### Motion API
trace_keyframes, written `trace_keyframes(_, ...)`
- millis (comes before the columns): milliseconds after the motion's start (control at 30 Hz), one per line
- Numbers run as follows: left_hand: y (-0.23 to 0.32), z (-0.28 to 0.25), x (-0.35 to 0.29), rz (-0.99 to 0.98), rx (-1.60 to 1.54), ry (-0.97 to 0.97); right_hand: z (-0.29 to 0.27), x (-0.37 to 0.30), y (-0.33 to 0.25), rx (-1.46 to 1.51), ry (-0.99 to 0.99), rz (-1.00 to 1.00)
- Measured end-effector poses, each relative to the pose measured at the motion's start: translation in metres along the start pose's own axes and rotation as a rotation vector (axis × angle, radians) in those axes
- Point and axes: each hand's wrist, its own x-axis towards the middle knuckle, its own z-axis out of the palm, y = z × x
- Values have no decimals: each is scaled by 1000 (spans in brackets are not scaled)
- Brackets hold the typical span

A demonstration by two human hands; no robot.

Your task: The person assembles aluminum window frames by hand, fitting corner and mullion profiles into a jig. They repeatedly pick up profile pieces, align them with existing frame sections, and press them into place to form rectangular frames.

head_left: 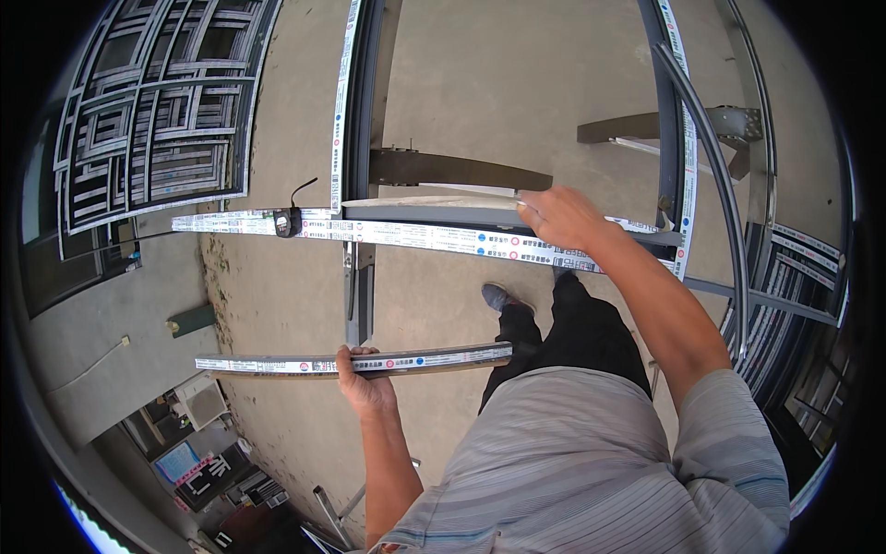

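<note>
- The left hand (368, 390) has a firm grip on a loose profile bar (438, 360), thumb over the near face and fingers around the far edge. The bar lies crosswise in front of the person, apart from the frame, its right end by the person's trouser leg.
- The right hand (556, 218) is bent over the labelled cross rail (415, 234), near the right end of a pale strip (425, 200) running along the rail's far side. The fingers are curled and their tips hidden; whether this grip grasps the strip, the rail or something small, I cannot tell.
- Judging by this pose, the step in hand is fitting or checking work at the rail, with the bar held in reserve.
- The next move would seem to call for steadiness at the right fingertips, then a level lift if the bar is to meet the rail, without scraping either surface.
- What looks like a black tape measure (289, 222) sits on the rail's left part, within the left arm's side of the work.
- Further out, a left upright (355, 111) and a right upright (675, 138) run away from the rail; a curved dark tube (715, 152) stands just beside the right one.
</note>
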Motion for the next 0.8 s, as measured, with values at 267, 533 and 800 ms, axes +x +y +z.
trace_keyframes(267, -4, -10, 4, 11, -7, 28, -53, 20, -20, -71, 18, -53)
trace_keyframes(533, -6, -7, 6, -5, -24, -9, -35, 35, 13, 164, -109, -22)
trace_keyframes(800, -13, -13, 7, 1, -13, 44, -4, 28, 24, 466, -117, 89)
